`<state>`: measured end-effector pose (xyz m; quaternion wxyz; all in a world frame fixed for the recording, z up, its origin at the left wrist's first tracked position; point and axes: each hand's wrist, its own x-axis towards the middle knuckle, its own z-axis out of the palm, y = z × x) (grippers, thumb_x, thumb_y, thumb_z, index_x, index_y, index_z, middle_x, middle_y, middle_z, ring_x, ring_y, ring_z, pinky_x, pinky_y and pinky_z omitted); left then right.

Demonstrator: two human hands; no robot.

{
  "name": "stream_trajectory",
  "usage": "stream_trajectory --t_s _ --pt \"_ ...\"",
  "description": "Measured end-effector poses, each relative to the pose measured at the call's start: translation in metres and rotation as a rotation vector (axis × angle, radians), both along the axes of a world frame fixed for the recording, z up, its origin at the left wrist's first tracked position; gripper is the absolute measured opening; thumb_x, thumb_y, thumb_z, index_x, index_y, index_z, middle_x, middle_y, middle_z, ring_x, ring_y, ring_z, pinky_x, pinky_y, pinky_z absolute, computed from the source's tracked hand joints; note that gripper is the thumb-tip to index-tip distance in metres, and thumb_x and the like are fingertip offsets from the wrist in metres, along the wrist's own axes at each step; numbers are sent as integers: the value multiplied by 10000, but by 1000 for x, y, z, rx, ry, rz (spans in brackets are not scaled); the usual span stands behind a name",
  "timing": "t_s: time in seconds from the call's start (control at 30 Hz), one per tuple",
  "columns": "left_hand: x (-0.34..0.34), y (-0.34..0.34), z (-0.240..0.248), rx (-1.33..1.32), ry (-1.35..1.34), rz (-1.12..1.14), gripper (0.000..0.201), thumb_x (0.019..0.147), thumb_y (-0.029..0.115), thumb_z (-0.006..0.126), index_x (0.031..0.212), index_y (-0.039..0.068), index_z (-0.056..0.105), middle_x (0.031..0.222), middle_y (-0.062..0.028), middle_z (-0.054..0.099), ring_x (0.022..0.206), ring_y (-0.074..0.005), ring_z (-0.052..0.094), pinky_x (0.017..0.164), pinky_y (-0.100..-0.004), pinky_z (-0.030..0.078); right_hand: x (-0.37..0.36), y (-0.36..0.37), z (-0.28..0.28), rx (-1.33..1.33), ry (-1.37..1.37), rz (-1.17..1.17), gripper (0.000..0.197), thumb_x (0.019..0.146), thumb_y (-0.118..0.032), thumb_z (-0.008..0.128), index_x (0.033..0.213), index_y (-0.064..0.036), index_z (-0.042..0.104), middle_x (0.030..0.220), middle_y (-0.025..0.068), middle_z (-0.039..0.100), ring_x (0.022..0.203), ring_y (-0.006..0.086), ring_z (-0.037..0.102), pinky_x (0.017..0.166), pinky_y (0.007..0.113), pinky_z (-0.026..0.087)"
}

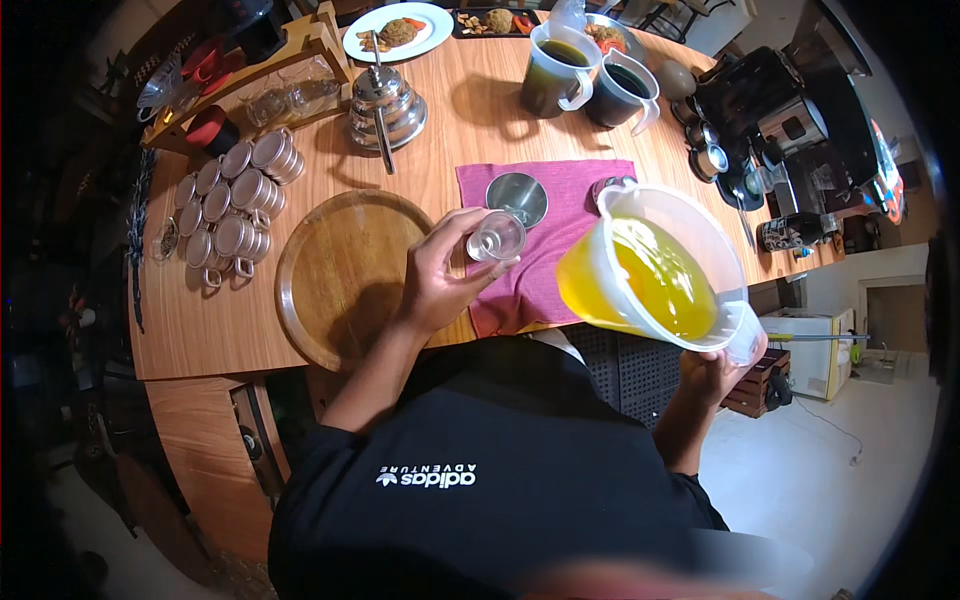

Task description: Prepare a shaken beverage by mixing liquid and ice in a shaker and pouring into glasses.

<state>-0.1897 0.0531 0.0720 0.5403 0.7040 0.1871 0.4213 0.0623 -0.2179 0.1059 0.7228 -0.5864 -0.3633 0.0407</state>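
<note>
My left hand [438,275] is closed round a small clear glass [497,237], its mouth facing up toward me. Just beyond that glass, a metal cup [517,199] stands on a magenta cloth [510,290]. On the right, my right hand [715,368] grips the handle of a large translucent plastic pitcher [655,275]. Yellow-green liquid fills much of the pitcher, which is tilted. Partly hidden behind the pitcher's rim is a small object [612,190] at the cloth's far right. A round wooden tray [340,280] lies left of my left hand.
Stacked cups [235,200] stand at the left. A metal gooseneck kettle [387,112] and two pitchers of dark liquid [555,75] are farther back, near a plate of food [398,32]. A black coffee machine [775,110] occupies the right end of the wooden table [220,340].
</note>
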Motion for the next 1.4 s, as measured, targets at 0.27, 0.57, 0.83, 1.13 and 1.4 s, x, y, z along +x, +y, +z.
stream_trajectory --t_s 0.27,0.57,0.83,1.13,1.4 --pt "4 -6 13 -41 42 58 486 821 -33 836 1262 -55 633 1176 -108 708 1093 -169 675 1010 -339 535 -4 19 6 -49 -124 84 978 664 -388 992 1342 11 410 1213 145 579 1071 213 630 946 374 534" --pt "3 -9 20 -34 22 107 505 826 -19 836 1288 -60 633 1189 -116 720 1109 -177 682 1012 -339 531 -1 54 15 -82 -96 181 682 632 -248 1011 1110 20 606 977 85 637 871 131 642 745 274 526" --pt "5 -6 16 -32 -40 71 472 860 -15 803 1295 -49 622 1216 -120 713 1137 -185 675 1029 -343 522 -11 74 43 -170 -83 316 421 662 -221 992 783 -13 646 692 1 584 632 69 579 581 227 427" --pt "10 6 13 -36 11 37 485 852 -16 813 1294 -58 618 1206 -122 716 1145 -178 672 1034 -336 519 -5 75 45 -250 -112 291 441 658 -193 992 879 8 668 752 26 650 709 94 658 649 244 516" --pt "16 15 2 33 59 38 522 827 -49 820 1304 -65 608 1220 -133 719 1144 -182 677 1037 -336 529 0 79 61 -360 -70 368 430 685 -141 970 937 57 683 811 65 709 772 128 713 698 258 577"
